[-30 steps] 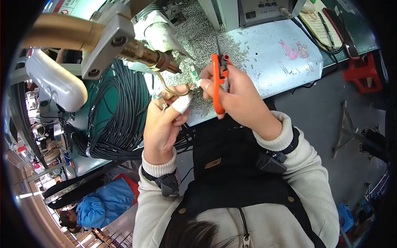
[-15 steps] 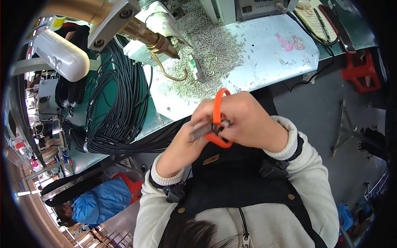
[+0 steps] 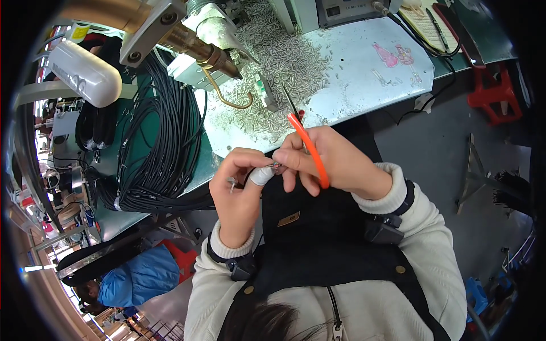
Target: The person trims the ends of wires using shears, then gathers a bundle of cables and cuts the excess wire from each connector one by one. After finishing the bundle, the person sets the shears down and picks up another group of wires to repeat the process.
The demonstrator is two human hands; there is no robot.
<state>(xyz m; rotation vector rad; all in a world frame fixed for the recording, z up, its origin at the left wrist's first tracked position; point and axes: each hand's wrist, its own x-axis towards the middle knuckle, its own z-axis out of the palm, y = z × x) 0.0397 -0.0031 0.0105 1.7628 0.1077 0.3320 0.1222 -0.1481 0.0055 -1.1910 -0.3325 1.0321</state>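
In front of the dark apron, my left hand and my right hand meet fingertip to fingertip. Between them is a small, thin piece, perhaps wire ends, too small to name. White tape wraps my left thumb, and a small silvery bit shows between the left fingers. An orange-handled hand tool lies across my right hand, held in its grip. Its other handle and jaws are mostly hidden. A slim dark point sticks up beyond the orange end; I cannot tell whether it belongs to the tool.
A metal tray bears a heap of small silvery pieces. Over it hangs a brass-coloured machine head with a bent tube. Coiled black cables lie left. A red stool stands right; a person in blue sits lower left.
My left hand has moved left and turned, and its fingers now pinch at the right fingertips. The orange-handled tool has swung from between both hands to lie back across my right hand.
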